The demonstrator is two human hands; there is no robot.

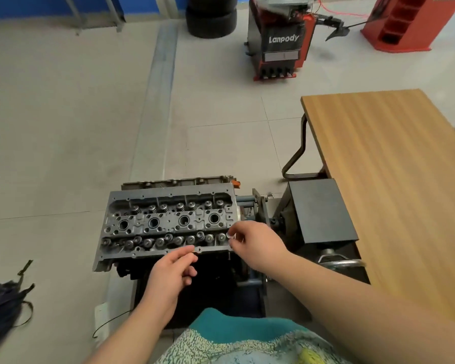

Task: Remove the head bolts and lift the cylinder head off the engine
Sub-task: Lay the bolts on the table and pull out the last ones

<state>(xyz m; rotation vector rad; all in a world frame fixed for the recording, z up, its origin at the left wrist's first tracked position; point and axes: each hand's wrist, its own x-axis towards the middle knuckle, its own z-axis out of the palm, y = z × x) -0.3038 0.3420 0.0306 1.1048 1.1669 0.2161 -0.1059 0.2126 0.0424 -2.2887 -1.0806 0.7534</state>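
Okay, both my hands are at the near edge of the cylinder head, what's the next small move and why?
Probably curl both hands under the cylinder head's near edge and test-lift gently. The left hand hovers open at its near rim, the right hand at its right corner seems to pinch something small. I can't tell whether any bolts remain in the holes, so check first.

The cylinder head (168, 222) sits on the engine (184, 269), its valve springs and four round bores exposed. The right hand (255, 241) reaches over its near right corner, fingers curled and pinching a small shiny piece (231, 235). The left hand (172, 271) hovers at the near edge, fingers loosely bent, holding nothing. A wooden tabletop (392, 179) stands to the right; a red tyre machine (283, 38) stands far off.
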